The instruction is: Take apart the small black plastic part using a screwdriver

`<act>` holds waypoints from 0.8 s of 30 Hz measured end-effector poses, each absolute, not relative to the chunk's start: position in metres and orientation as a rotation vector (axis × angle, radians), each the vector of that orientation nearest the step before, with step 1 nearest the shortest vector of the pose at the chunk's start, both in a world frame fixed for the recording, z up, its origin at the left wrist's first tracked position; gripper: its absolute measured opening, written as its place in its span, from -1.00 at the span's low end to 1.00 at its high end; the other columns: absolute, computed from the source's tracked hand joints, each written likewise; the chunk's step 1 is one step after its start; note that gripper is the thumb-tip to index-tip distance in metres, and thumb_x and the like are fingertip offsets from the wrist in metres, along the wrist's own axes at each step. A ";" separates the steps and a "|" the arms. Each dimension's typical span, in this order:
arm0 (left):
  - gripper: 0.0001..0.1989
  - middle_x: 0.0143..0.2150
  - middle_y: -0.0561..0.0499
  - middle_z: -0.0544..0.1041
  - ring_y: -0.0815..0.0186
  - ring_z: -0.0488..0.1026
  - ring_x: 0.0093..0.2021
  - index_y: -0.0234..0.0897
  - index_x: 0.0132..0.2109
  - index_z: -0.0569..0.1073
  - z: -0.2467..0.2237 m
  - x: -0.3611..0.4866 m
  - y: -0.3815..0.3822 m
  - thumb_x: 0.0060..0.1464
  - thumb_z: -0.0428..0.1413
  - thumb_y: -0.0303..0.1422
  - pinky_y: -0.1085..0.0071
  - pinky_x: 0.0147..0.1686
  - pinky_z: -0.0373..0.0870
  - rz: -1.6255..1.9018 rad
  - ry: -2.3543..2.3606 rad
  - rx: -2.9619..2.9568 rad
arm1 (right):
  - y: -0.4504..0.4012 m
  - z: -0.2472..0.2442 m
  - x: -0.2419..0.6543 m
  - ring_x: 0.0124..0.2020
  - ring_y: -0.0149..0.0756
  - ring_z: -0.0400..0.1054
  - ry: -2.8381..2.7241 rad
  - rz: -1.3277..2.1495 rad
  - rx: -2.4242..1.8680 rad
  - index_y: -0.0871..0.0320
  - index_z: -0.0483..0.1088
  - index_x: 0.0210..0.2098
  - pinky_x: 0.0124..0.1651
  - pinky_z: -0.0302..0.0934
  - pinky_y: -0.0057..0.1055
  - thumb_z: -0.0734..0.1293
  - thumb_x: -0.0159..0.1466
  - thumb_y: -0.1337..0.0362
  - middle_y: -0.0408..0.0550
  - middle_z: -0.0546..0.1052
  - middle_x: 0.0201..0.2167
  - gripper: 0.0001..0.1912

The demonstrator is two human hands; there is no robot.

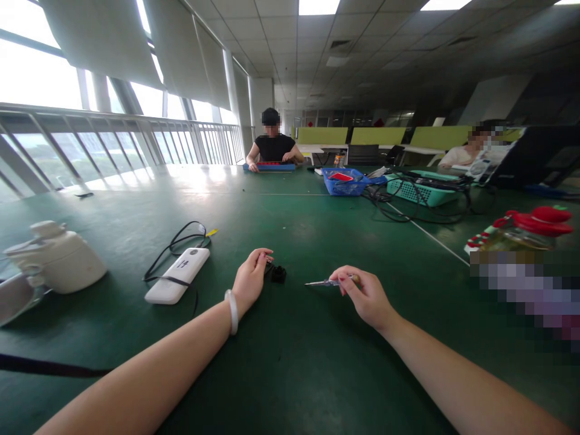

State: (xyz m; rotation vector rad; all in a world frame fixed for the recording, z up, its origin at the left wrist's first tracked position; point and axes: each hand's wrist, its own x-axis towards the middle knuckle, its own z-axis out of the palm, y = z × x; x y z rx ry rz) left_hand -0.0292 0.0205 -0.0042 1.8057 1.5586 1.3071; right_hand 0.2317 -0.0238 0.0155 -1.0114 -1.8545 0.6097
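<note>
My left hand, with a pale bangle at the wrist, is closed with thumb and fingers together near the middle of the green table. A small part shows at its fingertips, too small to name. Right beside those fingers lies a small black object. Farther right, my right hand grips a thin pointed tool, its metal tip directed left toward the black object, with a gap between them.
Left are a white power bank with a black cable and a cream jug. A blue basket, a teal basket and cables lie ahead right. A red-lidded jar stands right. One person sits opposite, another far right.
</note>
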 end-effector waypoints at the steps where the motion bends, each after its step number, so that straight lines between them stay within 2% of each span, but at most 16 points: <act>1: -0.66 -0.23 -0.05 0.56 0.26 0.50 -0.18 -0.28 -0.10 0.42 -0.005 -0.029 0.021 0.25 -0.18 -0.22 0.34 -0.15 0.42 1.301 1.558 1.802 | -0.024 0.015 0.232 -0.55 -0.38 0.25 -1.857 0.613 -1.012 0.16 0.45 -0.40 -0.44 0.15 -0.42 0.17 0.34 0.08 -0.15 0.37 -0.60 -0.63; 5: -0.72 -0.19 -0.04 0.57 0.24 0.51 -0.18 -0.26 -0.10 0.46 -0.003 -0.027 0.018 0.17 -0.05 -0.25 0.33 -0.14 0.44 1.240 1.546 1.849 | -0.023 0.015 0.232 -0.55 -0.38 0.26 -1.862 0.616 -1.007 0.16 0.46 -0.39 -0.43 0.16 -0.42 0.17 0.34 0.07 -0.15 0.37 -0.60 -0.63; 11: -0.75 -0.12 -0.04 0.57 0.14 0.49 -0.09 -0.21 -0.10 0.52 0.007 -0.023 0.007 0.10 0.07 -0.27 0.17 0.01 0.38 1.154 1.588 1.973 | -0.024 0.016 0.232 -0.55 -0.37 0.26 -1.878 0.602 -1.013 0.16 0.46 -0.38 -0.43 0.16 -0.42 0.16 0.34 0.07 -0.13 0.40 -0.58 -0.63; 14: -0.74 -0.12 -0.02 0.59 0.12 0.51 -0.08 -0.19 -0.10 0.53 0.010 -0.022 0.004 0.05 0.14 -0.26 0.17 0.01 0.39 1.101 1.581 2.005 | -0.024 0.016 0.232 -0.54 -0.38 0.27 -1.886 0.597 -1.017 0.16 0.46 -0.39 -0.42 0.17 -0.42 0.16 0.34 0.08 -0.13 0.40 -0.58 -0.63; 19: -0.72 0.03 -0.02 0.54 0.14 0.48 0.02 -0.18 -0.09 0.52 0.009 -0.022 0.003 0.01 0.18 -0.27 0.18 0.10 0.34 1.077 1.552 2.022 | -0.024 0.016 0.232 -0.55 -0.38 0.26 -1.888 0.587 -1.027 0.16 0.46 -0.37 -0.44 0.16 -0.42 0.15 0.34 0.07 -0.13 0.40 -0.59 -0.62; 24: -0.78 -0.03 -0.04 0.57 0.13 0.51 -0.03 -0.21 -0.18 0.51 0.008 -0.021 0.003 0.01 0.18 -0.24 0.21 0.01 0.42 1.040 1.581 2.036 | -0.024 0.015 0.232 -0.54 -0.37 0.27 -1.895 0.592 -1.025 0.15 0.46 -0.37 -0.42 0.17 -0.41 0.15 0.34 0.07 -0.13 0.40 -0.59 -0.63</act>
